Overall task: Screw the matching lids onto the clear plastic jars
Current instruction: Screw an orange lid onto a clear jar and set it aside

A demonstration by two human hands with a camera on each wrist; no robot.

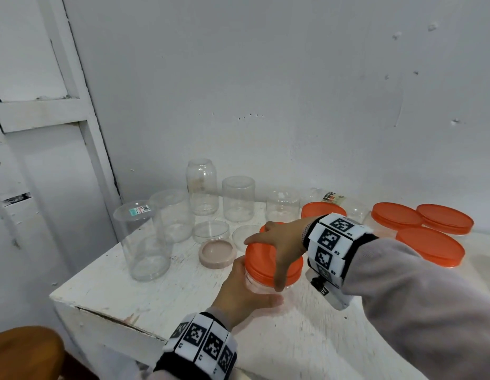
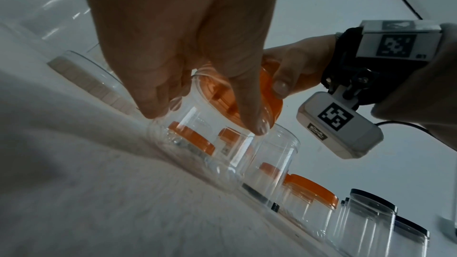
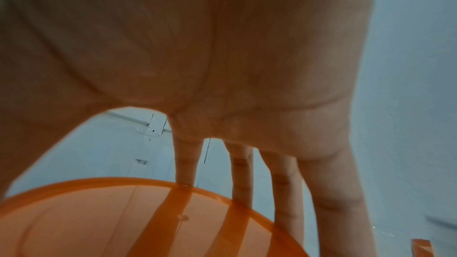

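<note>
A short clear plastic jar (image 1: 258, 283) stands near the middle of the white table (image 1: 145, 300), with an orange lid (image 1: 261, 260) on its mouth. My left hand (image 1: 242, 290) wraps round the jar's body from the near left. My right hand (image 1: 280, 242) reaches over from the right, fingers and thumb curled round the lid's rim. In the left wrist view, my left fingers (image 2: 158, 103) press the clear jar (image 2: 197, 134) and the lid (image 2: 269, 93) sits under my right thumb. The right wrist view looks past the palm at the orange lid (image 3: 99, 220).
Several empty clear jars stand upside down along the back and left, the tallest (image 1: 143, 242) near the left edge. A beige lid (image 1: 217, 253) and clear lids (image 1: 211, 231) lie behind the held jar. Orange-lidded jars (image 1: 430, 245) crowd the right. A brown stool (image 1: 24, 352) stands below left.
</note>
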